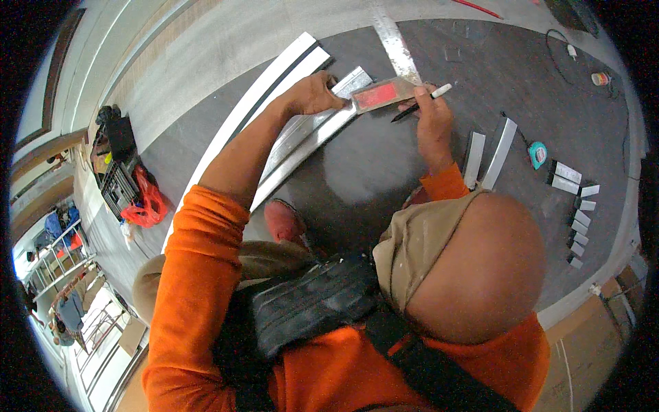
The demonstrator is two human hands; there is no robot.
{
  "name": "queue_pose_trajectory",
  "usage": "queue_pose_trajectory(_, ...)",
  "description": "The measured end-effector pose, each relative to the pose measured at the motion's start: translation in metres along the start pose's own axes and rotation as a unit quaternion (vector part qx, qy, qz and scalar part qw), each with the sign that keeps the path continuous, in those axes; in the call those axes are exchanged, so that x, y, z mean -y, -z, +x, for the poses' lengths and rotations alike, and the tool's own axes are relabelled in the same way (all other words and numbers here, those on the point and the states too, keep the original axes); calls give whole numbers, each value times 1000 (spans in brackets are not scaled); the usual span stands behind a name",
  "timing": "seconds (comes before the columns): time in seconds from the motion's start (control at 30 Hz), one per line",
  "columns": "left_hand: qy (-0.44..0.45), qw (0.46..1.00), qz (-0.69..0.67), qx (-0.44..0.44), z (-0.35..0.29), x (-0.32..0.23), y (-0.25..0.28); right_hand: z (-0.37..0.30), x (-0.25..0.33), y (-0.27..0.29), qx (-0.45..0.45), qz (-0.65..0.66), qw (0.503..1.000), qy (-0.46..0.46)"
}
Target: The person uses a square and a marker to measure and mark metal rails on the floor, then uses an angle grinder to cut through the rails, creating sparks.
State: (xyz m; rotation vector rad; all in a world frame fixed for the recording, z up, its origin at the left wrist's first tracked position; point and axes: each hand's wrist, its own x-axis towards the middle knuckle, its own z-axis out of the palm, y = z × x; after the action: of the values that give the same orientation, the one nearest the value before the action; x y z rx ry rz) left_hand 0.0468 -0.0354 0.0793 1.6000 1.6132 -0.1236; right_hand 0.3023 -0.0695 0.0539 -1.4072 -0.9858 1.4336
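My left hand is closed over the silvery metal profile, which slants from beside my foot up to the far side. Its fingertips reach the end of a try square's clear-edged handle with a red panel. The square's long, scuffed metal blade points away from me. At the handle's other end, my right hand grips a black marker with a white end, its tip pointing left. Whether the right fingers also bear on the square, I cannot tell.
Long white strips lie left of the profile. At right are two cut lengths, a teal tape measure, several short pieces, a small jar and a plugged cord. A crate and red bag stand left.
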Motion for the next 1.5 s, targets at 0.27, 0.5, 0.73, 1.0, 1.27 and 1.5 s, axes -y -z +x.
queue_pose_trajectory(0.27,-19,983,-159,-93,-14,12,7,-20,-24,-36,131,-13,991,12)
queue_pose_trajectory(0.5,29,949,-315,17,-25,0,16,-20,-13,-62,123,-60,990,14)
queue_pose_trajectory(0.73,83,962,-255,-45,-24,-4,13,-9,-18,-71,123,-94,988,21)
queue_pose_trajectory(1.0,76,972,-219,-48,-14,5,10,-15,-5,-70,101,-62,993,11)
queue_pose_trajectory(1.27,32,973,-207,-100,-10,16,4,4,-7,-51,84,-174,981,33)
queue_pose_trajectory(1.5,80,983,-161,-44,-11,6,13,20,32,-26,-71,-107,964,233)
